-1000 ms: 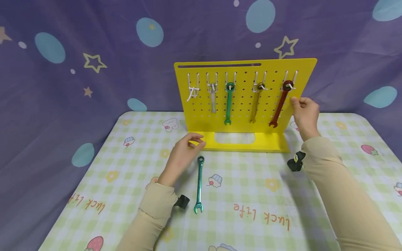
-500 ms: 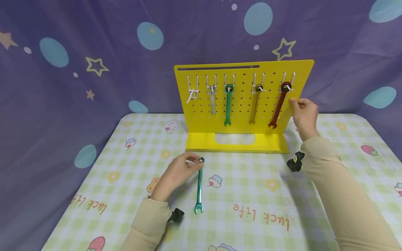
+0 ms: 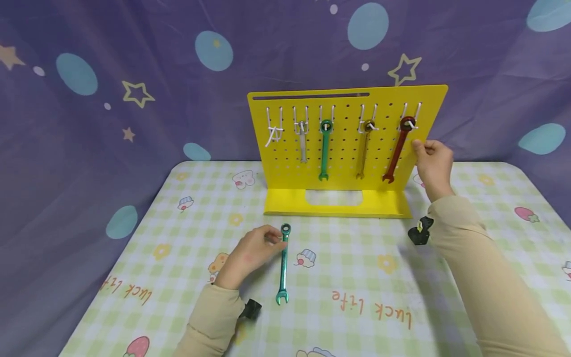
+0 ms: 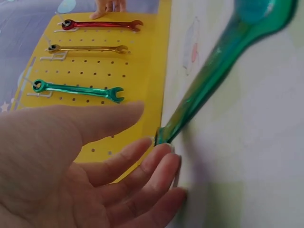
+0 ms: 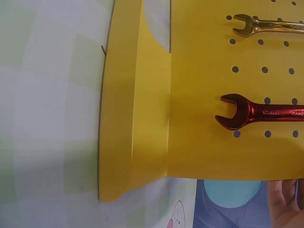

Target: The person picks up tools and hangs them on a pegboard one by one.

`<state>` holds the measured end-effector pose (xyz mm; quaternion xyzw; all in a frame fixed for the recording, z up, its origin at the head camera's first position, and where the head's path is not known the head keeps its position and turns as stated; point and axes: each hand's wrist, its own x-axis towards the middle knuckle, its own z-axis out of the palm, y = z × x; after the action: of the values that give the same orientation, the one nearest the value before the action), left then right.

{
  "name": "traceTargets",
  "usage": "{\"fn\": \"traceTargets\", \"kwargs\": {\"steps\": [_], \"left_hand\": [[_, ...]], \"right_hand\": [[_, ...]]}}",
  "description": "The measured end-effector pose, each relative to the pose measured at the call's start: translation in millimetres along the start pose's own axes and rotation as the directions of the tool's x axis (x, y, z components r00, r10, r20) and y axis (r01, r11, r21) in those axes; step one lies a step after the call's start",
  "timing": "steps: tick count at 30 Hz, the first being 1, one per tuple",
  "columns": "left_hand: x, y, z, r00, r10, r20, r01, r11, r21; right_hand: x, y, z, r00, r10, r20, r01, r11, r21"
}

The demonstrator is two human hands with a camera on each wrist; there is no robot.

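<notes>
A teal combination wrench (image 3: 283, 267) lies on the tablecloth in front of the yellow pegboard (image 3: 343, 163). Beside its ring end is my left hand (image 3: 256, 250), fingers loosely bent and thumb well apart from them. In the left wrist view that hand (image 4: 109, 161) has its fingertips close to the wrench's ring end (image 4: 163, 135); whether they touch I cannot tell. At the board's right edge my right hand (image 3: 433, 166) pinches the panel between thumb and fingers. On the board's hooks hang a silver wrench (image 3: 303, 144), a green wrench (image 3: 324, 151), a gold wrench (image 3: 363, 151) and a red wrench (image 3: 396, 153).
A white hook (image 3: 274, 131) at the board's far left bears no wrench. The board's yellow base (image 3: 285, 201) rests on the checked tablecloth (image 3: 348, 267). Behind the table hangs a purple curtain (image 3: 156, 109).
My left hand has come down from beside the board's base toward me, to the loose wrench's ring end, and its fingers now sit slightly lower along it. The right hand keeps its hold.
</notes>
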<state>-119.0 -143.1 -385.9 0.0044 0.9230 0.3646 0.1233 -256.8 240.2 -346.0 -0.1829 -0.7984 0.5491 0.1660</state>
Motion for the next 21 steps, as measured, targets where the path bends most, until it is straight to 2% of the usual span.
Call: {"fn": "traceTargets", "kwargs": {"steps": [6, 15, 21], "left_hand": [[-0.2, -1.3, 4.4, 1.000, -0.011, 0.025, 0.011, 1.000, 0.012], [-1.6, 2.3, 11.5, 0.999, -0.032, -0.031, 0.032, 0.999, 0.001], [-0.4, 4.2, 14.3, 0.998, -0.051, -0.035, 0.052, 0.999, 0.014]], "right_hand": [[-1.4, -0.6, 0.7, 1.000, 0.000, -0.009, 0.000, 1.000, -0.012], [-1.5, -1.4, 0.4, 1.000, -0.007, -0.009, 0.007, 0.999, -0.044], [-1.6, 0.2, -0.3, 1.000, -0.001, -0.012, 0.000, 0.998, -0.060]]}}
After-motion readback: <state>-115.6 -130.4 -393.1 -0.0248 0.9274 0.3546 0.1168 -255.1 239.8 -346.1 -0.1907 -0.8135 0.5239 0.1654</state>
